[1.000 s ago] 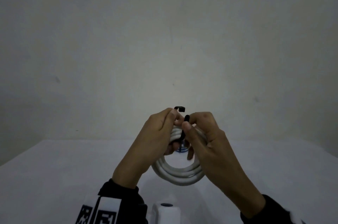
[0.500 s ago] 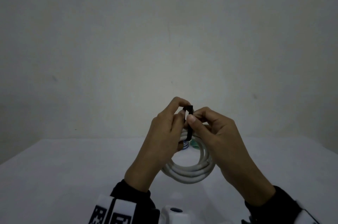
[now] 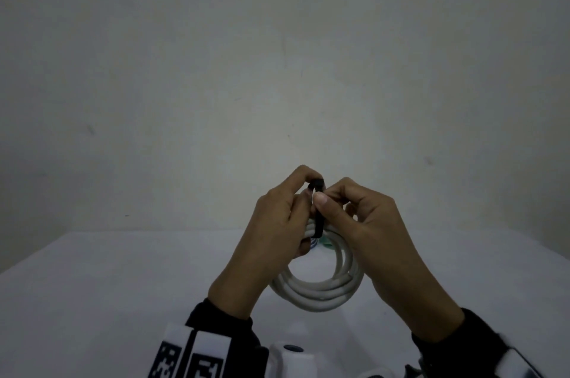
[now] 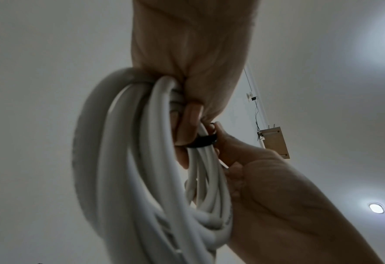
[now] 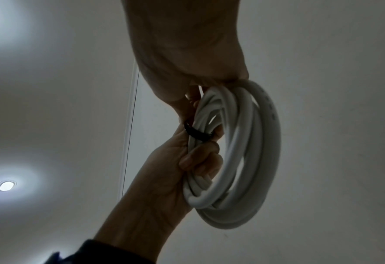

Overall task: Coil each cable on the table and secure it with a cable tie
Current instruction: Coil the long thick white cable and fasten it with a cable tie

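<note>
Two hands work at the top of one white cable coil (image 3: 320, 291), held upright in the air above the white table (image 3: 123, 285), just in front of the person. The step in hand appears to be the fastening: a black cable tie (image 3: 318, 217) already wraps the bundled strands at the top of the coil. The left hand (image 3: 277, 223) curls its fingers through the coil and round the strands, and its thumb and forefinger pinch the tie's upper end. The right hand (image 3: 364, 223) pinches the tie from the other side, thumb pressed against it. The next move likely calls for drawing the loose end snug and closing it on itself while the left hand keeps the turns from springing apart. The cable looks thick, smooth and fairly stiff, wound in several even rounds that lie close together, slightly fanned in the wrist views
</note>
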